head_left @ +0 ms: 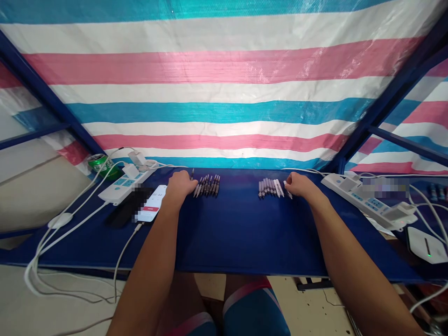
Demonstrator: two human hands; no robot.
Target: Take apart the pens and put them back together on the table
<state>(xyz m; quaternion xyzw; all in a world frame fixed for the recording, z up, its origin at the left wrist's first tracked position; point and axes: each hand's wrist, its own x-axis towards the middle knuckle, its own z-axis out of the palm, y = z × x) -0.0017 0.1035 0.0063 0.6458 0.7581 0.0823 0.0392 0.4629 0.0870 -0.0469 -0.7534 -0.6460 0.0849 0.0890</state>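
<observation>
On the blue table (238, 233) lie two rows of pens. The left row (207, 185) holds several dark pens with slim ends pointing away from me. Beside that row's left end, my left hand (180, 185) is closed on a dark pen (192, 174), most of which my fingers hide. The right row (269, 187) has several greyish pens plus white ones at its right end. Just right of it, the fingers of my right hand (300, 184) pinch a white pen (288, 191) with a dark tip, resting on or close to the tabletop.
Left of my left arm lie a lit phone (152, 204), a dark blurred object (122, 210), a white power strip (121, 185) and a green can (101, 163). A second power strip (367, 201) and a white box (426, 245) with cables are at right. Striped sheeting (224, 112) hangs behind.
</observation>
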